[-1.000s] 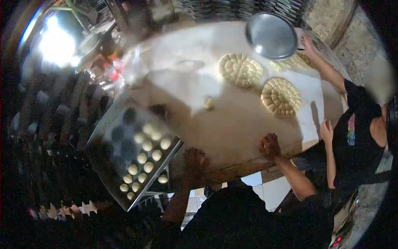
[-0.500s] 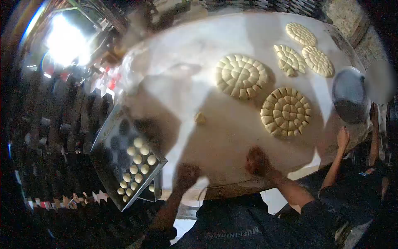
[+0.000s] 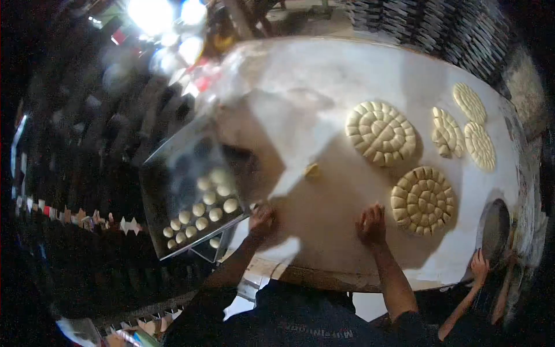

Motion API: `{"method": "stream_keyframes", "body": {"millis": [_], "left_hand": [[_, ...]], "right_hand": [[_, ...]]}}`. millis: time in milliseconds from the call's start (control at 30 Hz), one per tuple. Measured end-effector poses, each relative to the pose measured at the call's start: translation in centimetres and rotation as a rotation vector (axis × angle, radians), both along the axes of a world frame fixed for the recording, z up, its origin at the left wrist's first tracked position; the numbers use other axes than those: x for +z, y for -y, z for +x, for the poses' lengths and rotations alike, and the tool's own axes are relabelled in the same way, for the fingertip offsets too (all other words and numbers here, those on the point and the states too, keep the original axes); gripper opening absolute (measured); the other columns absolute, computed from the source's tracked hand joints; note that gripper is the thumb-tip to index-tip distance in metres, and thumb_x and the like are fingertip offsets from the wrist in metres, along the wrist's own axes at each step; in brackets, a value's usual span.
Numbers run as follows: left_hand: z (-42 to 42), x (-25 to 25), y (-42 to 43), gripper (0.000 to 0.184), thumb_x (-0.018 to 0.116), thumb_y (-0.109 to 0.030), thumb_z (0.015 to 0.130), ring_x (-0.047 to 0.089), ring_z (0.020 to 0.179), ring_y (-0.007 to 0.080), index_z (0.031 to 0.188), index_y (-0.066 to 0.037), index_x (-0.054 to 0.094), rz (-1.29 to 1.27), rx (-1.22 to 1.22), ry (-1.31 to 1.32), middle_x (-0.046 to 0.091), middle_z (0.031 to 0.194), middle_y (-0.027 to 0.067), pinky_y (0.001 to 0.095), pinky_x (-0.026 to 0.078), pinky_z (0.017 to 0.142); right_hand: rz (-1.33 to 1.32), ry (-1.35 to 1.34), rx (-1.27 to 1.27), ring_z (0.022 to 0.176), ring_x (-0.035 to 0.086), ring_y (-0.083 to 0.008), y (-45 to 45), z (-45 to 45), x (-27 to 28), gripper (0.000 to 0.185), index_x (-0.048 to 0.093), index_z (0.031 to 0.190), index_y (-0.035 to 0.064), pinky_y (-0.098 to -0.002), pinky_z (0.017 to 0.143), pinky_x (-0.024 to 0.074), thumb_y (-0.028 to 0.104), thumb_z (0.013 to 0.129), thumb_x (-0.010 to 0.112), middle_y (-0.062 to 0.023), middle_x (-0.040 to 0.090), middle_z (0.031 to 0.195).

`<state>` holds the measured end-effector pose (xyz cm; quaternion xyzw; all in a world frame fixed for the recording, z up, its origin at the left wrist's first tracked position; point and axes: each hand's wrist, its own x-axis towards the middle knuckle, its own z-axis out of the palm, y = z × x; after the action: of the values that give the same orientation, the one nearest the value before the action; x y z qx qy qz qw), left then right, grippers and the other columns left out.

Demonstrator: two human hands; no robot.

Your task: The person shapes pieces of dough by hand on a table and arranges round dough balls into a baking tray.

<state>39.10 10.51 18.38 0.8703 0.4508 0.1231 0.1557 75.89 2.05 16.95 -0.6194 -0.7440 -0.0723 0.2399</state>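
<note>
My left hand [image 3: 263, 221] is on the table beside the right corner of a metal tray [image 3: 151, 222] with rows of dough balls [image 3: 215, 214]. Its fingers are curled together, and what lies under them is hidden. Palm down, my right hand [image 3: 370, 224] rests on the table with its fingers bent in, just left of a round of cut dough pieces [image 3: 422, 200]; its underside does not show. A second dough round [image 3: 381, 133] lies farther back. Between and beyond my hands sits a small dough lump [image 3: 312, 170].
More dough rounds [image 3: 480, 146] and a partial one [image 3: 447, 132] lie at the right of the table [image 3: 324, 69]. A co-worker's hand [image 3: 479, 266] is by a round metal pan [image 3: 495, 231] at the right edge. Bright lights shine at the upper left.
The co-worker's pan went from the back of the table to the right edge, uncovering dough rounds. The view has shifted. My hands stay low over the table near the front edge.
</note>
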Motion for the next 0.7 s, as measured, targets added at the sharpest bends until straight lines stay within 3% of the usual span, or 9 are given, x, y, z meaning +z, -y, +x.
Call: {"method": "stream_keyframes", "body": {"millis": [67, 133, 200, 267, 367, 500, 533, 600, 700], "left_hand": [[5.0, 1.3, -3.6, 0.014, 0.058, -0.015, 0.08, 0.057, 0.078, 0.0345, 0.09, -0.005, 0.057, 0.325, 0.114, 0.343, 0.058, 0.081, 0.0161, 0.0477, 0.044, 0.078], [7.8, -14.5, -4.8, 0.014, 0.056, -0.017, 0.081, 0.056, 0.081, 0.0313, 0.089, -0.005, 0.058, -0.617, 0.067, 1.158, 0.059, 0.084, 0.0134, 0.0404, 0.044, 0.081], [9.6, -10.9, -2.1, 0.019, 0.054, -0.019, 0.084, 0.055, 0.095, 0.0279, 0.094, -0.003, 0.059, -1.035, 0.064, 1.271, 0.059, 0.095, 0.0126, 0.0366, 0.043, 0.086], [7.7, -4.3, 2.4, 0.022, 0.054, -0.021, 0.086, 0.054, 0.101, 0.0261, 0.097, -0.002, 0.059, -0.838, 0.129, 0.839, 0.059, 0.101, 0.0129, 0.0349, 0.043, 0.088], [1.6, -2.2, 5.9, 0.03, 0.052, -0.027, 0.09, 0.053, 0.103, 0.0268, 0.105, -0.001, 0.059, 0.191, -0.315, 0.447, 0.056, 0.109, 0.0148, 0.0362, 0.042, 0.091], [-9.1, 9.7, 4.6, 0.037, 0.05, -0.033, 0.092, 0.046, 0.114, 0.0335, 0.114, -0.003, 0.054, -0.869, -0.02, 0.643, 0.051, 0.119, 0.0158, 0.043, 0.038, 0.097], [-12.3, 11.9, 2.1, 0.038, 0.051, -0.031, 0.091, 0.046, 0.113, 0.0343, 0.116, -0.003, 0.053, -0.786, 0.009, 0.646, 0.051, 0.118, 0.0172, 0.0438, 0.039, 0.097], [-19.0, 17.6, -1.1, 0.041, 0.057, -0.026, 0.085, 0.049, 0.109, 0.0371, 0.119, -0.004, 0.052, 0.01, 0.069, 0.398, 0.051, 0.114, 0.0219, 0.0434, 0.041, 0.094], [-27.0, 15.8, -6.2, 0.045, 0.064, -0.019, 0.075, 0.057, 0.099, 0.0386, 0.116, -0.004, 0.055, -0.017, 0.148, 0.029, 0.059, 0.104, 0.0218, 0.0448, 0.045, 0.09]], "right_hand": [[-0.017, -0.152, -0.207, 0.108, 0.046, -0.0431, -3.8, -1.9, 1.3, 0.023, 0.053, 0.094, -0.0031, -0.0525, 0.099, 0.0303, 0.018, 0.088, 0.048, -0.0248, 0.051, 0.101], [-0.147, -0.235, -0.326, 0.106, 0.045, -0.0399, -4.2, -5.1, 1.2, 0.026, 0.052, 0.097, -0.0029, -0.0491, 0.094, 0.0352, 0.021, 0.091, 0.046, -0.0216, 0.05, 0.103], [-0.17, -0.379, -0.327, 0.097, 0.045, -0.0391, -3.1, -8.1, 0.2, 0.021, 0.051, 0.092, -0.0018, -0.0496, 0.092, 0.0331, 0.019, 0.09, 0.047, -0.0216, 0.049, 0.099], [-0.134, -0.252, -0.184, 0.097, 0.046, -0.0387, 0.9, -8.8, -0.4, 0.02, 0.052, 0.091, -0.0017, -0.0498, 0.093, 0.033, 0.018, 0.09, 0.048, -0.0208, 0.05, 0.096], [-0.219, -0.099, 0.005, 0.09, 0.054, -0.0356, 3.6, -7.8, 3.7, 0.021, 0.056, 0.09, -0.0023, -0.0488, 0.088, 0.0405, 0.018, 0.091, 0.05, -0.018, 0.054, 0.09], [-0.714, -0.632, -0.448, 0.076, 0.061, -0.0261, 1.6, -8.5, 9.7, 0.027, 0.059, 0.095, -0.0042, -0.0392, 0.067, 0.0528, 0.021, 0.092, 0.051, -0.0144, 0.059, 0.086], [-0.832, -0.723, -0.507, 0.073, 0.062, -0.0228, 0.0, -9.6, 11.3, 0.028, 0.06, 0.097, -0.0044, -0.035, 0.061, 0.0547, 0.022, 0.093, 0.05, -0.0131, 0.06, 0.086], [-0.692, -1.078, -0.257, 0.079, 0.06, -0.0171, -2.6, -16.5, 13.8, 0.028, 0.058, 0.104, -0.0009, -0.036, 0.06, 0.0528, 0.024, 0.092, 0.052, -0.0133, 0.06, 0.095], [-0.509, -0.706, 0.34, 0.093, 0.06, -0.0195, -7.4, -29.3, 21.1, 0.029, 0.056, 0.111, -0.0014, -0.0311, 0.085, 0.0479, 0.02, 0.092, 0.05, -0.0125, 0.06, 0.103]]}}
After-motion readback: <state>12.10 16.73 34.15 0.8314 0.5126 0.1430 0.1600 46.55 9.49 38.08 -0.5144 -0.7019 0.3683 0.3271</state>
